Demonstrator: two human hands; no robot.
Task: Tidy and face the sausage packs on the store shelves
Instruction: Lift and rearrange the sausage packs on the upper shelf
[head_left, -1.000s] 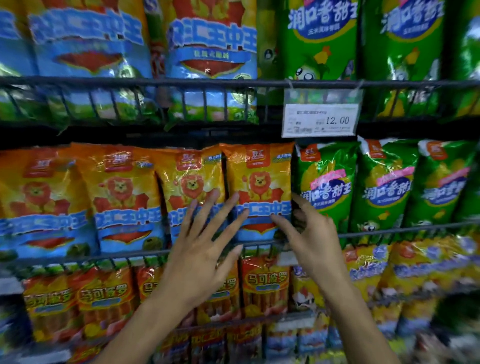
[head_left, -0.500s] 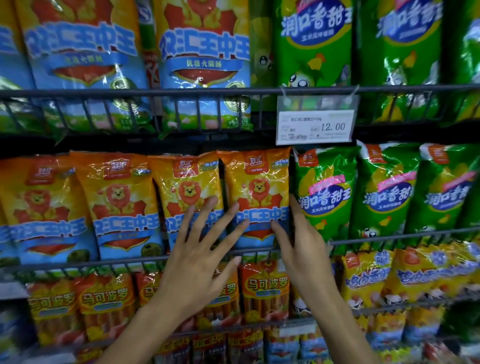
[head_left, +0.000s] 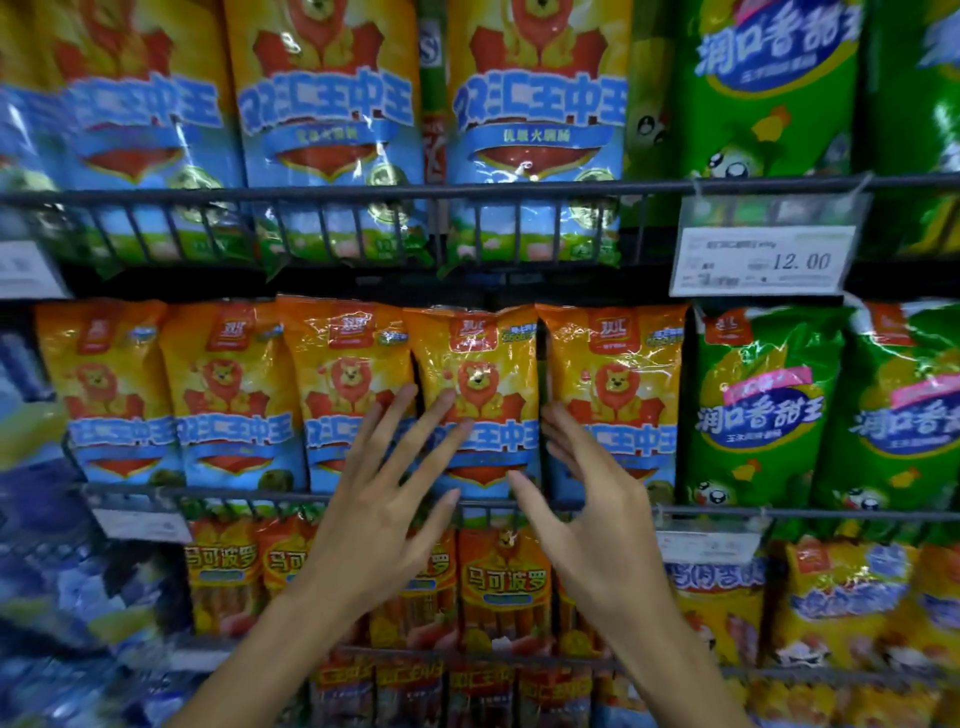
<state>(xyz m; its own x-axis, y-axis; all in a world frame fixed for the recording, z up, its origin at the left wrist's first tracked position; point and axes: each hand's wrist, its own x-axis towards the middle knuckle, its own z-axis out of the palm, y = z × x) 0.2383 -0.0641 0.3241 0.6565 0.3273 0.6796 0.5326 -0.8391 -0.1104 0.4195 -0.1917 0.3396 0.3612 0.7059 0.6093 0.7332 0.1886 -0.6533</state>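
Sausage packs stand upright in the middle shelf's wire rack, and your hands work the fourth orange pack (head_left: 480, 395) from the left. Left hand (head_left: 382, 499) fingers (head_left: 441, 415) are spread and lie flat on its front; right hand (head_left: 587, 519) fingers (head_left: 558, 431) are half curled at its right edge, gripping nothing. Hazard: pressing unevenly could twist the pack, or tip it back behind the rail (head_left: 260, 491); a finger caught in the seam could drag the neighbouring orange pack (head_left: 615, 384) askew. Count on this row: five orange packs, two green packs (head_left: 761, 410) visible. Lower rows are too blurred to count.
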